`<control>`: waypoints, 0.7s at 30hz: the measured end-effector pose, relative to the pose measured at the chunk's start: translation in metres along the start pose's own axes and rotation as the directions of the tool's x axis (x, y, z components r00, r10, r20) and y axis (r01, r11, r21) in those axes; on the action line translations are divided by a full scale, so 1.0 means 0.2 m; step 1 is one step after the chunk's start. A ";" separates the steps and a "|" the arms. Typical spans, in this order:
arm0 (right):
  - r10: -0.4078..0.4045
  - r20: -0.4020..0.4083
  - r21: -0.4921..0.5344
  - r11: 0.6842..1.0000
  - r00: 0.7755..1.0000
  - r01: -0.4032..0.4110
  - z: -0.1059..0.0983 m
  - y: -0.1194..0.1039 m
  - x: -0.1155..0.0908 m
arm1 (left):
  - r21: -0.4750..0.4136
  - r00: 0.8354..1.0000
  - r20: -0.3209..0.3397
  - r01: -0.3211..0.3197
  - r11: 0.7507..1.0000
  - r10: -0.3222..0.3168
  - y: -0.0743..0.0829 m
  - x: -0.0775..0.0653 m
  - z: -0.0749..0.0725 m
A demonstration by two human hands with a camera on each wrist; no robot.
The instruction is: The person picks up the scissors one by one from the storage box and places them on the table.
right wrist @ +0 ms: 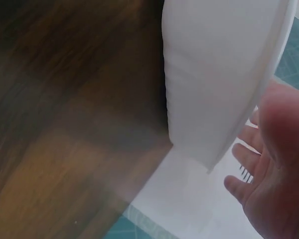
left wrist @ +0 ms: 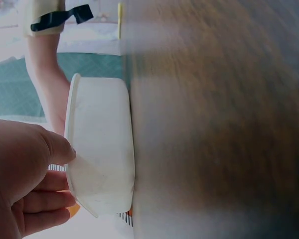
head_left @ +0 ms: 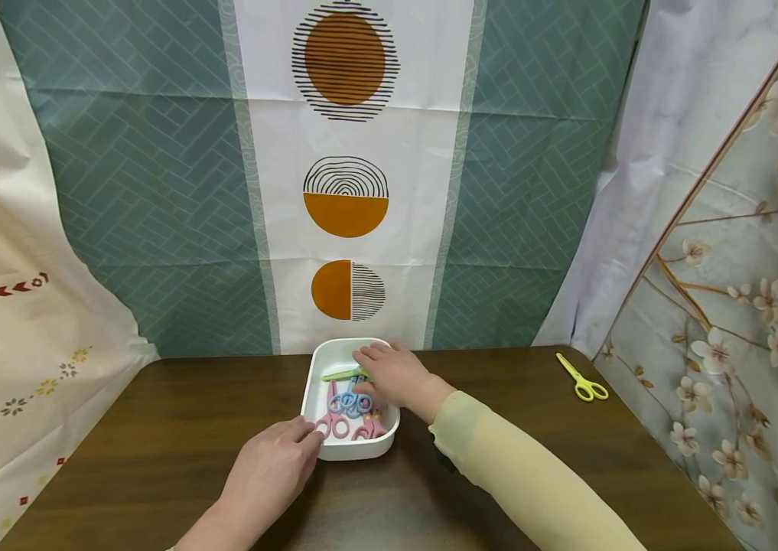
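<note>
A white plastic bin (head_left: 354, 450) stands on the table with several pairs of small scissors in it. Pink scissors (head_left: 333, 421) lie at its left, blue scissors (head_left: 349, 402) in the middle, more pink scissors (head_left: 372, 425) at the front right, and a green pair (head_left: 340, 375) farther back. My left hand (head_left: 277, 463) holds the bin's rim at the front left corner, thumb against the outer wall (left wrist: 99, 149). Over the right side of the bin reaches my right hand (head_left: 395, 375), fingers loosely spread above the scissors and partly hiding them; its fingers (right wrist: 246, 154) show beyond the rim.
Yellow scissors (head_left: 581, 380) lie at the right rear of the brown wooden table (head_left: 209, 413). A patterned cloth (head_left: 354, 229) hangs behind the table's back edge, with a floral curtain (head_left: 740, 344) at the right and a cream one (head_left: 24, 306) at the left.
</note>
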State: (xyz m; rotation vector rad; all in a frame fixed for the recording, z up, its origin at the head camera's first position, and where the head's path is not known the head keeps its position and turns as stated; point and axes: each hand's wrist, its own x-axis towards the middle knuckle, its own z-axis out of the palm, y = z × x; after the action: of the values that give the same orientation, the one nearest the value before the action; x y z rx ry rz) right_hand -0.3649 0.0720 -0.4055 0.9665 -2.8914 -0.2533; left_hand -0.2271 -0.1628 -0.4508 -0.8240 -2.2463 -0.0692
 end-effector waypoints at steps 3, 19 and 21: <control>0.004 0.009 -0.010 1.000 1.000 -0.004 0.01 -0.03 0.02 | -0.001 1.000 -0.004 -0.001 1.000 0.001 0.00 0.00 0.00; 0.031 0.065 -0.058 0.998 0.997 -0.027 0.04 -0.03 0.08 | 0.000 1.000 0.021 0.009 1.000 -0.009 0.01 0.00 -0.01; 0.036 0.068 -0.067 0.997 0.997 -0.031 0.05 -0.03 0.09 | 0.000 0.999 0.028 0.016 1.000 -0.016 0.00 0.00 -0.01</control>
State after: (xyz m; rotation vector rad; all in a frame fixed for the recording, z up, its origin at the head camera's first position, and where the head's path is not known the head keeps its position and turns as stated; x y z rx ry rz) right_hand -0.3766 0.0570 -0.4154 0.9159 -2.9373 -0.3850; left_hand -0.2255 -0.1626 -0.4494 -0.8119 -2.2792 -0.0656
